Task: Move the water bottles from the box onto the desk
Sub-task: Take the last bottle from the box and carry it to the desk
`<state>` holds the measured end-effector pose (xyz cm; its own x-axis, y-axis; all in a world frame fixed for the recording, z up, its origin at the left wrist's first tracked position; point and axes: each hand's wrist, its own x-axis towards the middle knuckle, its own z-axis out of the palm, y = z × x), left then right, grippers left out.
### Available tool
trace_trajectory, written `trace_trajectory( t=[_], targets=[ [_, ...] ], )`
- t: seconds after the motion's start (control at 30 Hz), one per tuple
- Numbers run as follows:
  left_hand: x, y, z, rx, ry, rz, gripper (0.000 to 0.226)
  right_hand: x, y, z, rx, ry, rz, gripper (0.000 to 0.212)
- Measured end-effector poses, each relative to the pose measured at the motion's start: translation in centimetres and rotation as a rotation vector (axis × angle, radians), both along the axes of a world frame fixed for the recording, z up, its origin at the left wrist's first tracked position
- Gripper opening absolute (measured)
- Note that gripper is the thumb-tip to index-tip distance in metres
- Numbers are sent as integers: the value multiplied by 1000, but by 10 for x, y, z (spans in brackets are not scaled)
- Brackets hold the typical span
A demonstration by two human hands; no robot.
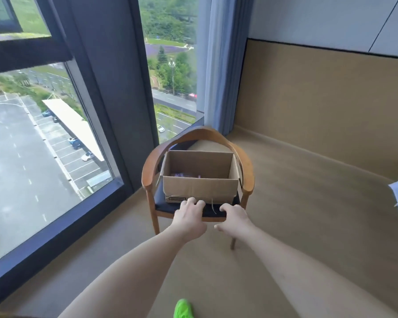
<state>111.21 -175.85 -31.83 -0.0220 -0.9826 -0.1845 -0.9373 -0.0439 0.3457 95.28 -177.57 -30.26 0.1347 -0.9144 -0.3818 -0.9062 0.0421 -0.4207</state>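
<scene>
Because the cardboard box (200, 177) rests on the dark seat cushion of a wooden armchair (151, 171), its open top sits at a height that both arms can reach from a standing position. The box stands with its flaps out of the way and its near wall facing the person. Inside, on the left part of the floor, only a blurred purple-and-pale patch is visible; this is probably the tops of the water bottles (184, 175), but count and shape cannot be confirmed. No desk appears in view.

The left hand (190, 219) is extended forward with its fingers bent downward at the lower near edge of the box, close to the front of the seat. The right hand (233, 220) lies just beside it, fingers likewise curled over toward the seat edge. Whether either hand actually clamps the seat rail or the box bottom, or merely hovers in front of it, cannot be determined. Neither hand holds a bottle.

Judged from this arrangement, the task is at its start: the contents remain inside the box. The low, paired hand position suggests a pull on the chair or box to bring it nearer, not a reach into the opening.

The chair stands near the full-height window (55, 134) and a curtain (218, 65).
</scene>
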Motion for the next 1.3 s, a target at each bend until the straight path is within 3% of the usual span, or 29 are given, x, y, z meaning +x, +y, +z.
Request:
trace_trajectory(
  t=[0.27,0.4,0.57,1.0,1.2,1.3],
  targets=[
    [74,-148,8,47,-1,44,43,47,-135,3,6,8,-68,65],
    [97,-205,-9,67,34,39,57,67,-203,-9,42,13,-65,62],
    [119,-267,-42,143,26,82,53,96,-281,-39,115,31,-21,63],
    [146,-447,-177,461,40,211,37,133,-453,-200,494,108,23,76],
    [139,-490,-259,565,-50,144,66,148,-493,-285,628,77,59,69],
    [138,-502,-297,600,-110,82,69,154,-505,-322,686,56,49,58]
  ],
)
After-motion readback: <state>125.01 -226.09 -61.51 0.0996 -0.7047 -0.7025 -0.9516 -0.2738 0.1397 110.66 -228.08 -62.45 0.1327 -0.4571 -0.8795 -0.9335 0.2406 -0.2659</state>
